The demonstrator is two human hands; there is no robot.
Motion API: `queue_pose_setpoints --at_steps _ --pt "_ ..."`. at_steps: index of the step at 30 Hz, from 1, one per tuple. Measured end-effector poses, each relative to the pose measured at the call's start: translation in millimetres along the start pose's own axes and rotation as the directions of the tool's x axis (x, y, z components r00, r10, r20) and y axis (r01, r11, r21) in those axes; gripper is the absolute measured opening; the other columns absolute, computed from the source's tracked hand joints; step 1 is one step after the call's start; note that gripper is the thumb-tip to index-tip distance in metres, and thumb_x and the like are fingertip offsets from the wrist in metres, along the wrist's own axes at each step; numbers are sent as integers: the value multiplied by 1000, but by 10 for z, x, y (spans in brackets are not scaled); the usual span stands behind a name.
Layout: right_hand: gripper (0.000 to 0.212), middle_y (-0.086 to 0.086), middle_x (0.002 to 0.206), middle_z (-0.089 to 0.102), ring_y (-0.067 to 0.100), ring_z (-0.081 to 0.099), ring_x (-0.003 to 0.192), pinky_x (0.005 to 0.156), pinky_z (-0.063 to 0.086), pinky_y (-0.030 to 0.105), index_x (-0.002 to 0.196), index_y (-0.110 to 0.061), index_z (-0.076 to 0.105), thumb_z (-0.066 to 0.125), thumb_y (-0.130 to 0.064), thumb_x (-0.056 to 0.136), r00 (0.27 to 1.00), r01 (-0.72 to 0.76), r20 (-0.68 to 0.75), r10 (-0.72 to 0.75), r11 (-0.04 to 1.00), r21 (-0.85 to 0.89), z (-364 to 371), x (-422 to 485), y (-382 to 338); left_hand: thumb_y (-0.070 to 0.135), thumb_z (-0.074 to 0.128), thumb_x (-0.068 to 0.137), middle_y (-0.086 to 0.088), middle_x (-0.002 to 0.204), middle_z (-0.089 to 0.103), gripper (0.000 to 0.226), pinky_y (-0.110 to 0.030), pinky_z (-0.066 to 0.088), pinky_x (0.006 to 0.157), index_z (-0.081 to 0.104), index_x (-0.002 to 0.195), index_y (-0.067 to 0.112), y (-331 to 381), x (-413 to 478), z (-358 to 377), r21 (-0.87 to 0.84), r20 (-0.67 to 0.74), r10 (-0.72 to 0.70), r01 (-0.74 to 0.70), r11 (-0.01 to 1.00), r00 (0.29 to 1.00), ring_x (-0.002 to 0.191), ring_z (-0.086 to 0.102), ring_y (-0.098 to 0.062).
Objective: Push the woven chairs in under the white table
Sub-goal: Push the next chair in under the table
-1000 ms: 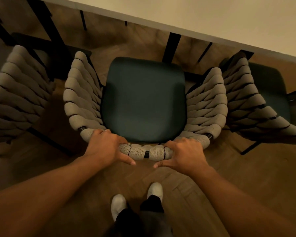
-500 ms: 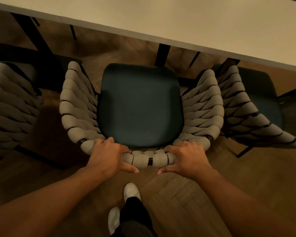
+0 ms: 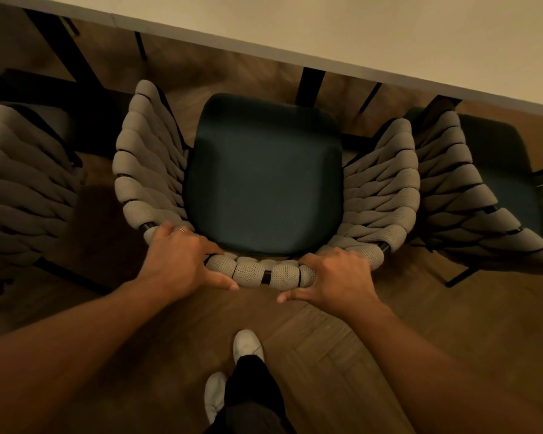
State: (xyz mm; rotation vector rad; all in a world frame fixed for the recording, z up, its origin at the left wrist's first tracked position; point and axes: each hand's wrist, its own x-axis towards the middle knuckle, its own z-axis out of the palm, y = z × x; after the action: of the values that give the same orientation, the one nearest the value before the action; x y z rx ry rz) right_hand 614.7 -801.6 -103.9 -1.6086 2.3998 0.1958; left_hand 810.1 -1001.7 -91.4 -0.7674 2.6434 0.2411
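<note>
Wood floor (image 3: 326, 358) lies under a white counter (image 3: 389, 32). Before the counter stands a grey-woven, green-seated chair (image 3: 264, 183); left hand (image 3: 179, 261) and right hand (image 3: 336, 277) grip its back.

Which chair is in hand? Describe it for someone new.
Start at the white table. The middle chair sits between a left chair and a right chair. Only its back is gripped, by left hand and right hand.

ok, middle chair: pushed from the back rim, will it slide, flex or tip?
Likely stiff: cord wraps a black frame where the left hand and right hand grip the chair. Probably slides on the smooth wood floor. Pushed this high, it might tip forward if a leg catches.
</note>
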Motion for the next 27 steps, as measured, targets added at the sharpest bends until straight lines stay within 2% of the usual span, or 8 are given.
queue_pose_setpoints --at_steps 5,11,15,21,24,27 --pt "97 -8 77 60 13 56 78 67 37 29 101 -31 65 21 -105 57 1000 4 -21 -4 1000 11 -35 177 -82 101 6 36 10 130 59 115 -50 12 116 54 124 46 -141 48 -111 -26 21 -41 41 999 999 131 42 -19" --pt "95 -8 73 60 13 56 73 65 41 29 98 -31 67 23 -105 58 998 20 -59 -18 1000 21 -71 287 -98 104 5 34 12 131 59 118 -51 12 116 54 124 46 -256 117 -149 -41 37 -42 44 998 998 131 42 -18" --pt "97 -9 77 61 13 57 78 73 48 33 99 -31 66 21 -106 59 999 5 -39 -4 999 44 -1 235 -34 103 3 34 12 127 61 119 -49 16 112 56 123 45 -156 96 -158 -40 22 -28 29 999 999 127 45 -18" --pt "97 -10 86 65 14 59 86 79 49 36 104 -34 67 22 -107 60 998 6 -57 -4 999 49 84 160 58 103 -2 36 14 123 61 120 -46 17 106 56 122 44 -45 104 -70 -26 -4 -22 22 999 1000 123 46 -16" --pt "96 -9 87 66 14 60 88 79 49 36 104 -34 68 24 -107 59 997 6 -74 -3 999 42 75 155 48 104 10 38 15 124 60 114 -47 18 105 53 126 45 -65 119 -95 1 52 14 -14 1000 999 123 45 -17" --pt "96 -9 85 66 15 59 86 77 49 36 103 -35 69 25 -107 59 997 -1 -77 5 999 53 80 157 44 97 43 46 16 119 60 95 -48 20 104 52 126 46 -62 131 -159 9 111 50 -51 999 993 120 46 -16"
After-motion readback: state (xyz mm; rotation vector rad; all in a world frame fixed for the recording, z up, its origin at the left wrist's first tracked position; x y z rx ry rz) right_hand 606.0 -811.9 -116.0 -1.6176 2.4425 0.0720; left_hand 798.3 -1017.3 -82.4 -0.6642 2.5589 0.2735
